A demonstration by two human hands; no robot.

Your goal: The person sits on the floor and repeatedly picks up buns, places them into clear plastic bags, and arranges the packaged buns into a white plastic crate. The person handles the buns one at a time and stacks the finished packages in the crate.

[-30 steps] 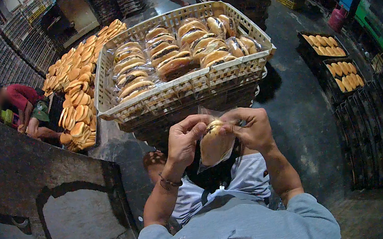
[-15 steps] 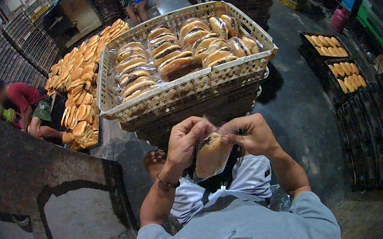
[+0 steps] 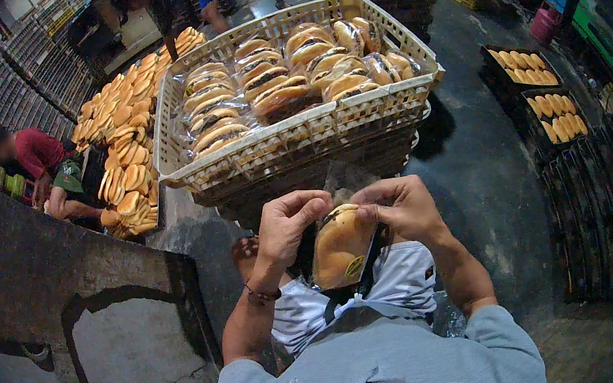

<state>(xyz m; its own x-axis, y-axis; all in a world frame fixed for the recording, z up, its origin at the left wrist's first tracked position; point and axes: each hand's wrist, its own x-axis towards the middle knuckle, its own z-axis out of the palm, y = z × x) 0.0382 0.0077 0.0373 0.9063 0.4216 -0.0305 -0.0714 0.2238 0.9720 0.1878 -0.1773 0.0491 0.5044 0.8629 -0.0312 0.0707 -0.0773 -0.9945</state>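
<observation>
A flat oval bread bun with dark filling (image 3: 341, 245) sits inside a clear plastic bag, held upright in front of my lap. A small yellow label shows near its lower end. My left hand (image 3: 291, 223) pinches the bag's upper left side between thumb and fingers. On the other side, my right hand (image 3: 400, 208) pinches the upper right, its thumb by the top of the bun. The bag's loose clear mouth (image 3: 345, 177) stands up between both hands. Just beyond is a cream plastic crate (image 3: 299, 136) with rows of bagged filled buns (image 3: 283, 101).
Loose buns (image 3: 125, 138) cover a long surface at the left, where a person in red (image 3: 42, 153) crouches. Another person (image 3: 166, 5) bends over its far end. Trays of buns (image 3: 556, 116) lie at the right above stacked dark trays (image 3: 605, 222). A low wall (image 3: 123, 270) is at my left.
The bag's mouth now rises higher between my hands, and the bun's label has come into view. My hands have parted slightly. The far person has leaned in over the loose buns.
</observation>
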